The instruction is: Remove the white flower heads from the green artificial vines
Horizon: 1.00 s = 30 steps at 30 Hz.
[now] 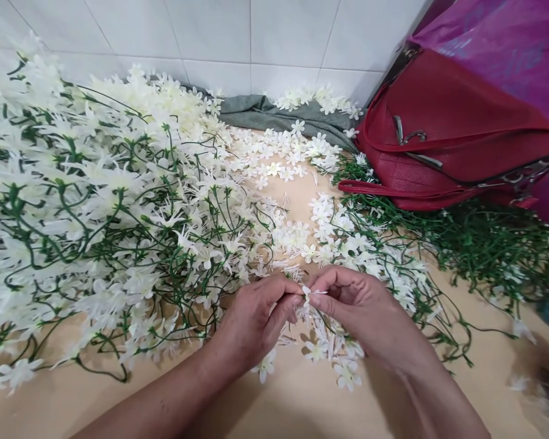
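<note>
both grips (307,300) pinched on white flower (309,293)

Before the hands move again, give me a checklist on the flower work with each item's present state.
1. White flower pinched between both hands: ok, left hand and right hand meet on it.
2. Stem seated in the flower: cannot tell, fingers cover the joint.
3. Loose flowers near the hands: ok, scattered on the table just beyond them.
4. Pile of flowered stems apart from the hands: ok, it lies to the left.
5. Bare green stems in view: ok, beside the red bag.
</note>
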Each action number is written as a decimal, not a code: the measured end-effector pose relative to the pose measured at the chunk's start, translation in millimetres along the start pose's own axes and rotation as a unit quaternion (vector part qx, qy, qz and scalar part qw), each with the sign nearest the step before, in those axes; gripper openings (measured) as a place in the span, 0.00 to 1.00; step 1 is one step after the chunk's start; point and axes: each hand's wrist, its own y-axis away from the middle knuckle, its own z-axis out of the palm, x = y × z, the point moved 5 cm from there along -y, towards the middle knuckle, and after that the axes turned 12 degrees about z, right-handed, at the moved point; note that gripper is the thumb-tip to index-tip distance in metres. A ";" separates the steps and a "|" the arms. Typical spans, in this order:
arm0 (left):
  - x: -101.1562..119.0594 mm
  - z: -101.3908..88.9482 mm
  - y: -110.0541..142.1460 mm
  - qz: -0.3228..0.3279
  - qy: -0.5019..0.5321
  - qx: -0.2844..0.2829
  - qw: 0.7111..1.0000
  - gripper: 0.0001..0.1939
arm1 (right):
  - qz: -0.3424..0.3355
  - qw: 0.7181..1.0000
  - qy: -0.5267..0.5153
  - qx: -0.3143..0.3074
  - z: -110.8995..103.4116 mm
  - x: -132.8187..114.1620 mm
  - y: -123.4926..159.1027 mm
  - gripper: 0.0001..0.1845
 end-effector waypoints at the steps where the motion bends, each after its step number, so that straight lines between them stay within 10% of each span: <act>1: -0.3 0.3 0.2 0.001 -0.002 0.000 1.000 0.05 | -0.001 1.000 0.001 -0.006 0.9 -1.2 0.0 0.13; 11: 1.2 1.2 0.9 -0.009 -0.003 0.005 1.000 0.06 | -0.015 1.000 -0.024 -0.011 6.0 -1.3 2.1 0.17; 16: -3.0 -3.2 5.6 -0.076 0.065 0.105 0.989 0.05 | -0.056 0.992 -0.028 0.111 -8.9 -4.3 4.6 0.17; 20: -4.8 -5.4 7.1 -0.098 0.144 0.164 0.971 0.06 | -0.135 0.964 0.023 0.227 -19.7 -9.9 6.0 0.10; 30: -14.0 -9.9 12.2 -0.152 0.152 0.225 0.950 0.12 | -0.240 0.855 0.361 0.284 -7.3 -13.3 8.3 0.03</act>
